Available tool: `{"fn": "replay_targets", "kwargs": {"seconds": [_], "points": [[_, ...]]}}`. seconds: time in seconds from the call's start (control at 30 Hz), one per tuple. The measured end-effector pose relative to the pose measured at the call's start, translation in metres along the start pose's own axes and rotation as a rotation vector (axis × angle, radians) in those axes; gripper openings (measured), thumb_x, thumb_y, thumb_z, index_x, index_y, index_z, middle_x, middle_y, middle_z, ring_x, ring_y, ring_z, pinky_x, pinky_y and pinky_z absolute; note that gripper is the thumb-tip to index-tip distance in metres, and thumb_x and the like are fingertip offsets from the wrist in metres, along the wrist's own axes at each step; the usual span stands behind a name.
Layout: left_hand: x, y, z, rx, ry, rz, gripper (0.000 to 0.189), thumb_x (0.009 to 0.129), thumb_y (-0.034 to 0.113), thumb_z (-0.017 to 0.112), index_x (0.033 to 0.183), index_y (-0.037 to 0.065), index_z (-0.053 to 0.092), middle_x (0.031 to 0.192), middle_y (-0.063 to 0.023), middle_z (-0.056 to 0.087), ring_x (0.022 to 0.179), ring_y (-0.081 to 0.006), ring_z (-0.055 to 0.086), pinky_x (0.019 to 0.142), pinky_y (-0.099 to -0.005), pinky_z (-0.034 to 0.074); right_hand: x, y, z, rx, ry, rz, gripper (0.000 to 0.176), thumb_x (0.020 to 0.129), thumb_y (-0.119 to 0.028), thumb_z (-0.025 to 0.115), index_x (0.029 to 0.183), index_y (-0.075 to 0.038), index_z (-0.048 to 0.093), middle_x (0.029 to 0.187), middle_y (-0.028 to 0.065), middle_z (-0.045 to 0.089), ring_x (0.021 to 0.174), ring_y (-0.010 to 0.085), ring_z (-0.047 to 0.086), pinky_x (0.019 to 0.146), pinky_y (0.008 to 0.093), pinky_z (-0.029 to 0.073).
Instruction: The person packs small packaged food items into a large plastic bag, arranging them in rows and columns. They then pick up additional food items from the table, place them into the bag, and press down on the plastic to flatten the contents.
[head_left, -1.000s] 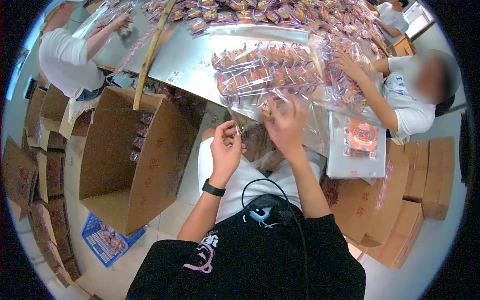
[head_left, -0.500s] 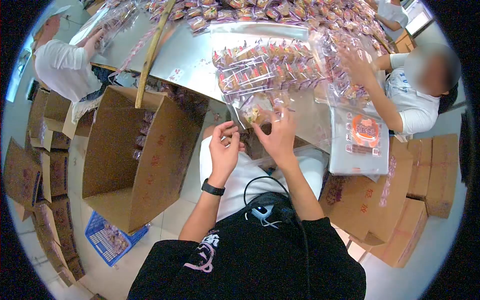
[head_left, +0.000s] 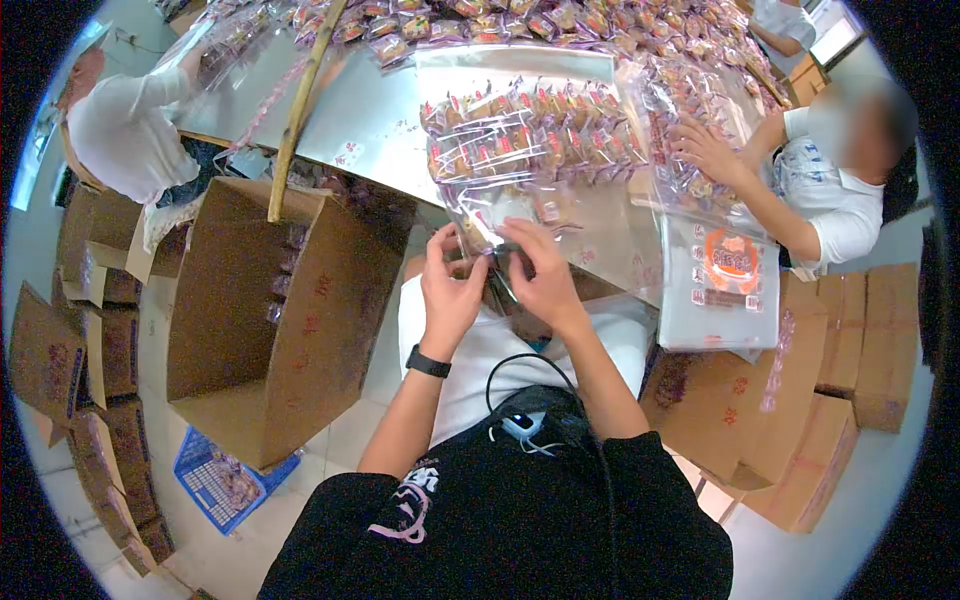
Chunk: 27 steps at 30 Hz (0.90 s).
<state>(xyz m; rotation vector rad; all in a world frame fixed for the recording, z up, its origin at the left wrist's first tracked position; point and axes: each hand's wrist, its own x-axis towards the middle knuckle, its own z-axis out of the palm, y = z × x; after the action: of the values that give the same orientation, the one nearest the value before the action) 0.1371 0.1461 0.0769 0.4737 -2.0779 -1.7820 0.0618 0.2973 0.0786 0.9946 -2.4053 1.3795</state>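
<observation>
A large clear bag (head_left: 600, 215) lies at the table's near edge, with rows of small wrapped pastries (head_left: 540, 130) inside its far part. My left hand (head_left: 452, 285), with a black band on the wrist, pinches the bag's near left edge between thumb and fingers. Close beside it, my right hand (head_left: 540, 270) has its fingers bent over the same film, thumb near the left thumb. One or two loose wrapped pastries (head_left: 555, 207) show through the plastic just beyond my right hand.
Printed flat bags (head_left: 715, 290) are stacked at the right, beside a co-worker (head_left: 840, 190) handling another filled bag. A wooden pole (head_left: 300, 110) crosses the table near an open carton (head_left: 230, 300). Another person (head_left: 130, 130) works at the left. A blue basket (head_left: 225, 490) stands on the floor.
My right hand has moved left and down, and my left hand slightly up, so both now meet at the bag's near edge. The co-worker's hand at the right has lowered onto their bag.
</observation>
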Motion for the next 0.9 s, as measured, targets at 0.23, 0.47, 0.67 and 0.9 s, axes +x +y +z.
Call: {"fn": "replay_targets", "kwargs": {"seconds": [0.23,0.47,0.67,0.9], "points": [[0.007,-0.009,0.021,0.024,0.039,0.046,0.071,0.087,0.007,0.08,0.145,-0.005,0.041,0.13,-0.0221,0.062,0.101,-0.0237,0.072,0.075,-0.0313,0.06,0.001,0.016,-0.028,-0.438,0.162,0.087,0.053,0.08,-0.015,0.076,0.131,-0.009,0.064,0.136,0.0148,0.057,0.13,0.0375,0.05,0.109,0.0506,0.04],[0.008,-0.039,0.04,-0.149,0.013,-0.069,0.063,0.09,0.0,0.069,0.145,-0.006,0.038,0.122,-0.0227,0.067,0.089,-0.025,0.076,0.071,-0.0332,0.061,-0.005,0.006,-0.026,-0.591,0.022,0.104,0.044,0.081,-0.036,0.079,0.116,-0.01,0.073,0.128,0.0111,0.064,0.126,0.0348,0.051,0.102,0.05,0.039],[0.012,-0.015,0.073,-0.312,-0.118,-0.168,0.061,0.094,-0.001,0.067,0.146,-0.001,0.036,0.12,-0.0186,0.065,0.086,-0.0211,0.075,0.064,-0.0306,0.06,0.004,0.034,-0.033,-0.487,0.124,0.185,0.041,0.079,-0.032,0.083,0.112,-0.011,0.073,0.115,0.0076,0.07,0.115,0.0324,0.057,0.1,0.0497,0.04],[-0.002,0.005,0.045,0.044,-0.009,-0.074,0.067,0.09,0.005,0.074,0.146,-0.004,0.039,0.118,-0.0226,0.069,0.068,-0.019,0.072,0.061,-0.0323,0.057,0.004,0.006,-0.033,-0.087,0.031,0.063,0.039,0.081,-0.02,0.079,0.119,-0.011,0.072,0.118,0.0133,0.071,0.113,0.0353,0.065,0.097,0.0453,0.05]]}}
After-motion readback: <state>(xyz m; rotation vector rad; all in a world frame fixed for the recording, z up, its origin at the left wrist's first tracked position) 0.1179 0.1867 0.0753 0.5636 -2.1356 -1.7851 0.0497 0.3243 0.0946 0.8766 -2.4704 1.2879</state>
